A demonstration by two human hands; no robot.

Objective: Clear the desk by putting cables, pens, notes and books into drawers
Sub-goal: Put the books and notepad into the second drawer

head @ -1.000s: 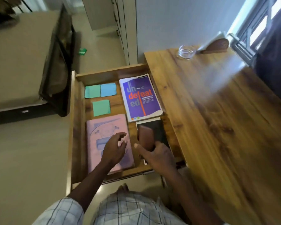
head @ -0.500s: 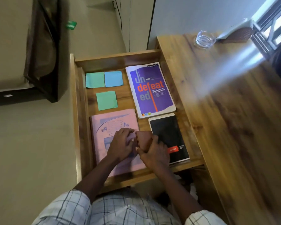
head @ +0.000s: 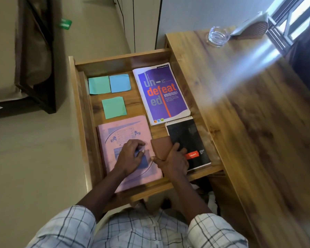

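The open wooden drawer (head: 82, 122) holds a pink book (head: 122, 129), a purple "undefeated" notebook (head: 161, 92), a black spiral pad (head: 188, 136) and three sticky notes (head: 113, 107). My right hand (head: 172, 161) grips a small brown notebook (head: 161, 145) that sits between the pink book and the black pad. My left hand (head: 131, 156) rests on the pink book with its fingers curled down onto the cover.
The wooden desk top (head: 249, 122) stretches to the right, with a glass bowl (head: 218, 36) and a white-and-brown object (head: 252, 29) at its far end. A dark bed frame (head: 38, 59) stands left of the drawer across bare floor.
My right hand has brought the brown notebook down into the drawer, between the pink book and the black pad. My left hand stays on the pink book.
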